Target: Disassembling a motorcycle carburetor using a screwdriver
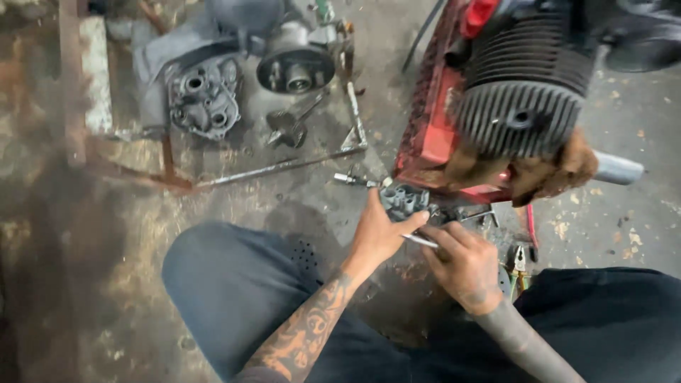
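Just right of the frame's middle, the left hand (379, 234) is clamped on a small grey metal casting (406, 201), thumb on its right side and fingers behind it. The casting sits just below the lower left corner of the red engine frame (425, 128), its open round ports facing up toward the camera; its long axis runs roughly left to right across the picture, tilted slightly down to the right.

The right hand (464, 266) is closed around a thin bright metal tool (420, 241). The tool's long axis lies nearly level, its free tip pointing left, just under the casting and against the left thumb.

Above, a finned engine cylinder (521, 106) rests on the red frame with a brown rag (546, 170) beneath it. In the upper left of the frame lie a grey engine cover (203, 96) and a round housing (296, 67) on the stained concrete floor (106, 248). Pliers (520, 262) lie just right of the right hand
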